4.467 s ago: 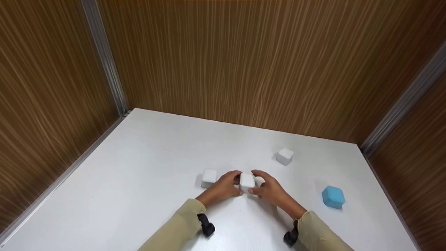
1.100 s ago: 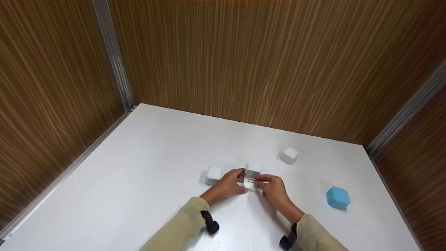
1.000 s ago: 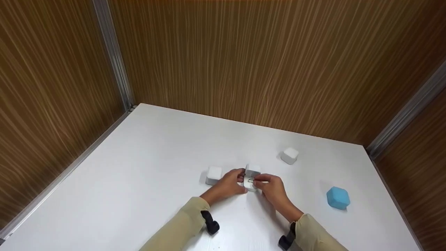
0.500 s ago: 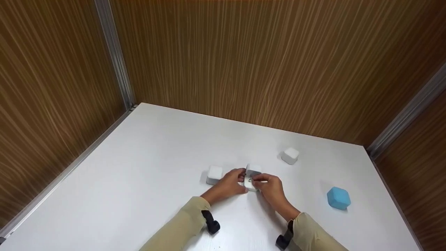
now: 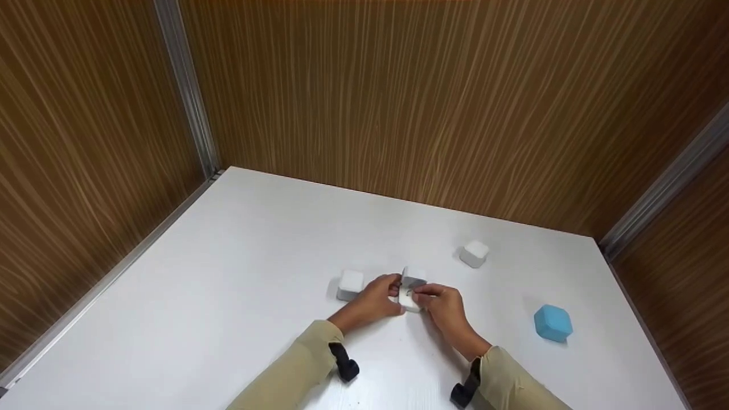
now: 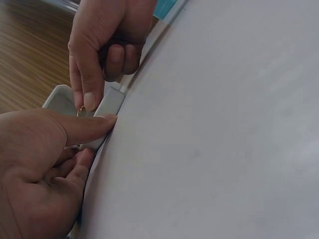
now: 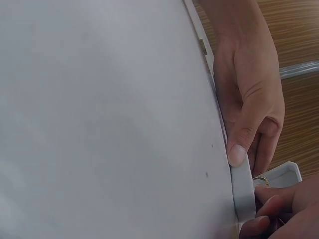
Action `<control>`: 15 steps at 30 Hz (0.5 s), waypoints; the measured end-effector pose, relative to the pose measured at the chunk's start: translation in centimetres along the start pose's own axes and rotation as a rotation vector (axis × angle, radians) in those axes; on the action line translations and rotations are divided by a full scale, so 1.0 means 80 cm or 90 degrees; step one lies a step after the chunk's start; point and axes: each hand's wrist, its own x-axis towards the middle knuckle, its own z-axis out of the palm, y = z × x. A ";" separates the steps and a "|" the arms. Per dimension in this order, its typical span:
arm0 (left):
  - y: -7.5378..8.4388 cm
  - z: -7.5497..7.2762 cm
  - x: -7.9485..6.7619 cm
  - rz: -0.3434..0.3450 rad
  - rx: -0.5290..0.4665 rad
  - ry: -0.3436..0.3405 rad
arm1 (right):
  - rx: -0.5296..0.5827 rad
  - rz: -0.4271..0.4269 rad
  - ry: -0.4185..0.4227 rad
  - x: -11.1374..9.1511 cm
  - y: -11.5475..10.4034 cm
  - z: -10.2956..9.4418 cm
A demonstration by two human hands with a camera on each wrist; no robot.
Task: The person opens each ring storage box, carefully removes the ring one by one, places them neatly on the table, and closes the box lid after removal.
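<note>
The left hand [image 5: 374,302] holds the base of the open white box [image 5: 409,303] from its left side, with the thumb along the front edge and the other fingers behind. The lid [image 5: 414,275] stands raised at the far side of the base. The right hand [image 5: 447,310] pinches a gold-coloured ring [image 6: 80,110] between thumb and forefinger, just at the inside of the base; the ring is partly hidden, so I cannot tell if it sits in the slot.

This box is on the middle part of the worktop [image 5: 256,239], well apart from the back edge and from both side edges. A closed white box [image 5: 349,285] is just beside the left hand, so the room on this side is narrow. Another white box [image 5: 474,254] stands behind and to the right, nearer to the back edge. The blue box [image 5: 553,323] is farther right, well apart from the right hand, with a strip of white surface between it and the right edge. The wooden wall [image 5: 342,102] rises behind the back edge.
</note>
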 end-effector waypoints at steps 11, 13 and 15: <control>0.001 -0.001 -0.002 -0.005 0.003 -0.001 | 0.101 0.071 -0.021 -0.003 0.002 -0.003; 0.000 -0.001 -0.002 -0.005 0.003 0.001 | 0.113 0.081 -0.019 -0.003 0.001 -0.003; 0.000 0.000 -0.002 -0.007 -0.002 0.004 | 0.117 0.087 -0.017 -0.003 0.000 -0.002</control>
